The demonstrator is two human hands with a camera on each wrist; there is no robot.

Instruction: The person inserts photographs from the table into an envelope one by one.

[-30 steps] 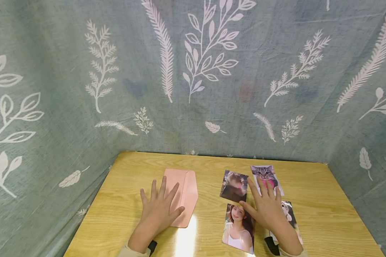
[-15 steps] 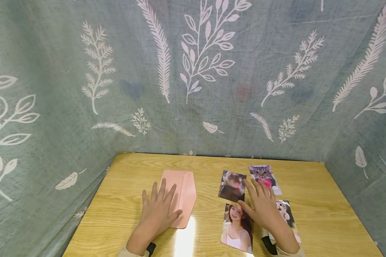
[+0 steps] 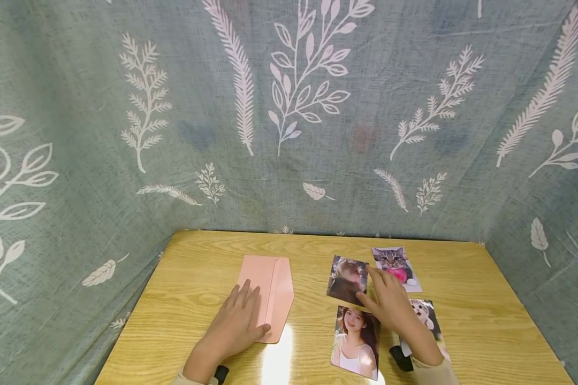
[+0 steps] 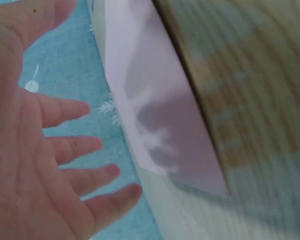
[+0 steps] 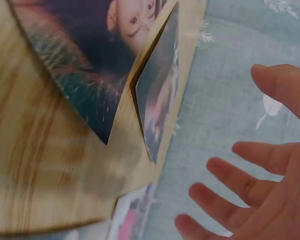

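Observation:
A pink envelope (image 3: 281, 289) lies on the table with its flap side to the right. My left hand (image 3: 233, 326) is over the envelope's left part; in the left wrist view its fingers extend loosely, apart from the paper. My right hand (image 3: 392, 307) hovers by the right edge of a dark square photo (image 3: 344, 278), thumb and fingers spread and holding nothing. Below that photo lies a portrait photo (image 3: 354, 347) of a person in a white top. A grey tabby cat photo (image 3: 395, 259) is behind the hand. The right forearm partly hides another animal photo (image 3: 431, 318).
The wooden table (image 3: 197, 267) has bare wood left of the envelope and between envelope and photos. A green cloth (image 3: 270, 203) with white leaf prints hangs behind it and along both sides. Glare falls on the table's front middle.
My left hand has drawn back slightly, its fingers less spread. The right hand has shifted left toward the dark photo with its fingers closer together. The envelope and photos lie as before.

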